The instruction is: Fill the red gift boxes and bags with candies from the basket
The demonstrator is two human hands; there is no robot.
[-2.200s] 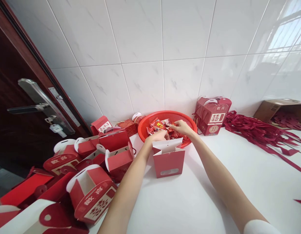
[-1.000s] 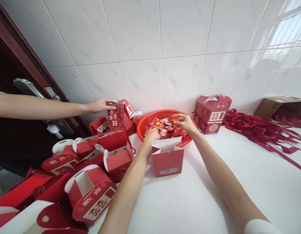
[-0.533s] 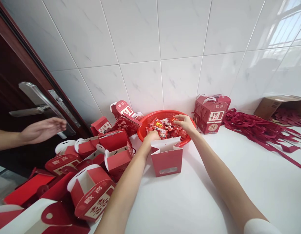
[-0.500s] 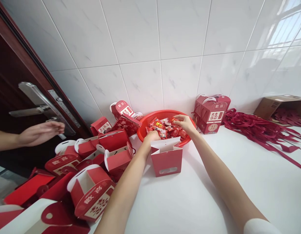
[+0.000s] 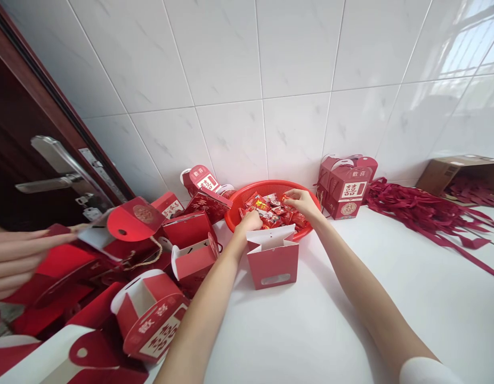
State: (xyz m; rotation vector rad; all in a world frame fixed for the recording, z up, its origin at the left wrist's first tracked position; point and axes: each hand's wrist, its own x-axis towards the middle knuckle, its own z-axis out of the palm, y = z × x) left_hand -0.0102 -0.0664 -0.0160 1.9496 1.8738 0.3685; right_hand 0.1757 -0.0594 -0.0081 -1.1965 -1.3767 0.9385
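Note:
A red plastic basket (image 5: 229, 217) against the tiled wall holds red-wrapped candies (image 5: 275, 209). My left hand (image 5: 251, 220) reaches in over its near left side. Its fingertips are hidden among the candies, so I cannot see what they hold. At the basket's right side my right hand (image 5: 300, 201) pinches a small red-wrapped candy (image 5: 285, 197) between thumb and fingers. Between my forearms an open red paper gift box (image 5: 274, 266) stands upright on the white table (image 5: 294, 336), with a clear oval window low on its near face. Neither hand touches this box.
Several open red gift boxes (image 5: 151, 314) crowd the left side. Another person's hand (image 5: 15, 261) holds a red box (image 5: 137, 216) with a twine cord there. Closed boxes (image 5: 348, 189) stand right of the basket, beside dark red ribbons (image 5: 422, 210) and a cardboard box (image 5: 442, 168).
The other person's hand, bare before by the door handle, now holds a red box lower at the left. My hands stay almost in place at the basket.

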